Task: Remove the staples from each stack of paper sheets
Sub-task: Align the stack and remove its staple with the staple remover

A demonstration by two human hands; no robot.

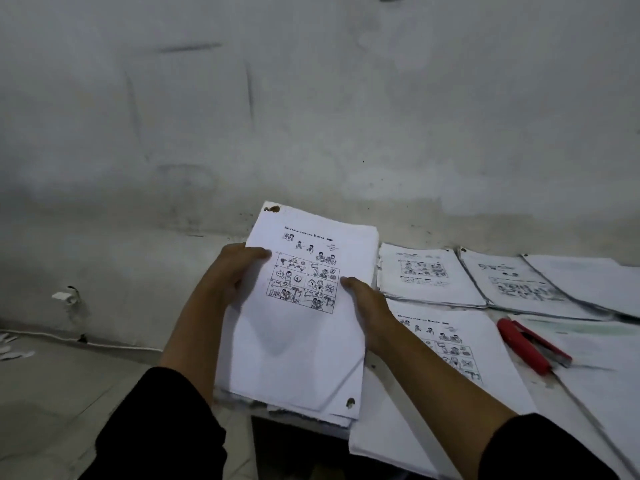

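a: status, staple removal. where does the job stand?

b: both hands hold one stack of sheets (298,317) up off the table. left hand (228,271) grips its left edge, thumb curled over the top page; right hand (367,303) grips the right edge the same way. rusty marks at the stack's far-left and near-right corners; cannot tell if staples sit there or only stains.

a: tool?

b: red staple remover (530,348) lies untouched, well right of the held stack, on loose sheets.

a: what's left?

b: judging by layout, most of it. another printed stack (446,344) lies just right of the held stack, under the right forearm; three more (429,277) (516,282) (588,278) fan out behind it. no pulled staples visible.

a: surface, room?

b: pale table (377,367), nearly covered in paper. grey scuffed wall (311,98) behind the held stack. left of the stack: tiled floor (52,393), thin cable (69,341) along the wall's foot. dim light.
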